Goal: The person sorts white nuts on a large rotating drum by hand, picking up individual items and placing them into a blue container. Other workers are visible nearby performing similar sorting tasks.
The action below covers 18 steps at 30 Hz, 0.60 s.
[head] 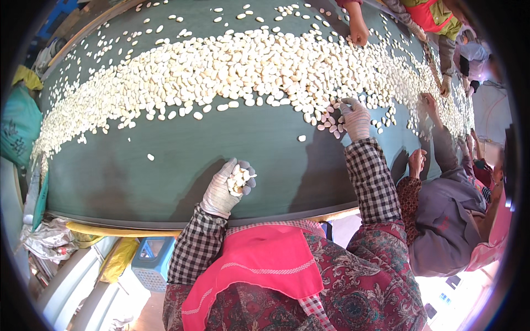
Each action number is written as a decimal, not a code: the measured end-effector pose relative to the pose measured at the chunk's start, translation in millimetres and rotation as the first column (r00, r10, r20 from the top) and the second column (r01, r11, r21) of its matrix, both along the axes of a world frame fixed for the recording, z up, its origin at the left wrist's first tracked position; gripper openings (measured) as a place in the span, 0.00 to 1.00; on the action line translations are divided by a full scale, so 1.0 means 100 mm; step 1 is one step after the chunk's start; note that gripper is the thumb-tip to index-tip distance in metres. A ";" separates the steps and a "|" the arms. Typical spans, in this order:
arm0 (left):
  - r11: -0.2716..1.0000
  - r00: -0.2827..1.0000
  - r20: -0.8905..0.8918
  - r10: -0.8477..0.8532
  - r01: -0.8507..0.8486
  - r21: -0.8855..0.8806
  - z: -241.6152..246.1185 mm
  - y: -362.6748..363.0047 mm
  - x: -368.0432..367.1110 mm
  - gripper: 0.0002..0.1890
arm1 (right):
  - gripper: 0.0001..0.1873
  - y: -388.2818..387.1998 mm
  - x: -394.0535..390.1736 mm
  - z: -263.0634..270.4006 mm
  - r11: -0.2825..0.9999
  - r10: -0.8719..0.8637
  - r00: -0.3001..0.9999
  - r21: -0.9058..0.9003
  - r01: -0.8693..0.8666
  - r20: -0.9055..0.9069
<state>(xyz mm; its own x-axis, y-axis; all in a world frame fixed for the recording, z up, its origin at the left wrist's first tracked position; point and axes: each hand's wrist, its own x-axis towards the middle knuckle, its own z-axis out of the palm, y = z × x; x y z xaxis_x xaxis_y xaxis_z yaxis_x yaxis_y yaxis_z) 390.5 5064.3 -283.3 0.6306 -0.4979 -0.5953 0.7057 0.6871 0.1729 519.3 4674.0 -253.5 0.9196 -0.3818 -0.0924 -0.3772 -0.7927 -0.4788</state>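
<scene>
A long band of white beans (232, 66) lies across a dark green conveyor belt (124, 178). My left hand (227, 188), in a light knitted glove with grey fingertips, is palm up over the near part of the belt, its fingers curled around a small heap of white beans and pieces (238, 180). My right hand (355, 119), gloved too, reaches down at the near edge of the band, thumb and forefinger close together among the beans; whether a bean is between them I cannot tell. Loose beans lie just left of it, and a single bean (302, 138) lies apart.
Co-workers' hands reach in at the far side (358, 31) and at the right (417, 159). A full green sack (20, 124) stands at the belt's left end. A blue plastic stool (153, 260) and a yellow bag (119, 258) are below the near edge.
</scene>
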 end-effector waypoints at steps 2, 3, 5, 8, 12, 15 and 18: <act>1.000 1.000 0.020 -0.001 0.001 -0.027 -0.01 0.05 0.00 0.18 | 0.15 0.07 -0.01 0.04 0.999 -0.027 0.999 -0.021 0.027 -0.043; 1.000 1.000 0.018 0.001 -0.001 -0.025 -0.01 0.07 0.00 0.18 | 0.14 0.09 0.00 0.06 0.996 -0.040 0.996 -0.083 0.033 -0.075; 1.000 1.000 0.022 -0.006 0.006 -0.024 -0.01 0.13 0.00 0.18 | 0.13 0.10 0.08 0.08 0.980 0.040 0.998 -0.195 -0.047 -0.039; 1.000 1.000 0.012 -0.008 0.008 -0.005 0.01 0.22 0.01 0.18 | 0.14 0.11 0.23 0.04 0.975 0.046 0.993 -0.210 -0.069 -0.111; 1.000 1.000 0.014 -0.002 0.002 -0.008 0.02 0.35 0.01 0.18 | 0.13 0.07 0.29 0.09 0.996 0.015 0.976 -0.082 -0.034 -0.218; 1.000 1.000 -0.029 0.001 -0.001 -0.010 0.00 0.44 0.02 0.17 | 0.08 0.07 0.15 0.19 0.668 -0.181 0.977 0.716 0.204 -0.109; 1.000 1.000 0.008 0.002 -0.002 -0.011 0.00 0.53 0.00 0.17 | 0.06 0.11 -0.06 0.29 0.134 -0.227 0.970 0.984 0.115 -0.083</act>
<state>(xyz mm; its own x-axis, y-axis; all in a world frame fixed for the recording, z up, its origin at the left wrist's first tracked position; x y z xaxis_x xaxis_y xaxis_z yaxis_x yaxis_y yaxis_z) 390.2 5117.1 -283.2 0.6363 -0.5029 -0.5851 0.7028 0.6906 0.1707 513.5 4685.4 -224.8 0.8681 -0.1706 -0.4662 -0.3556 0.4414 -0.8238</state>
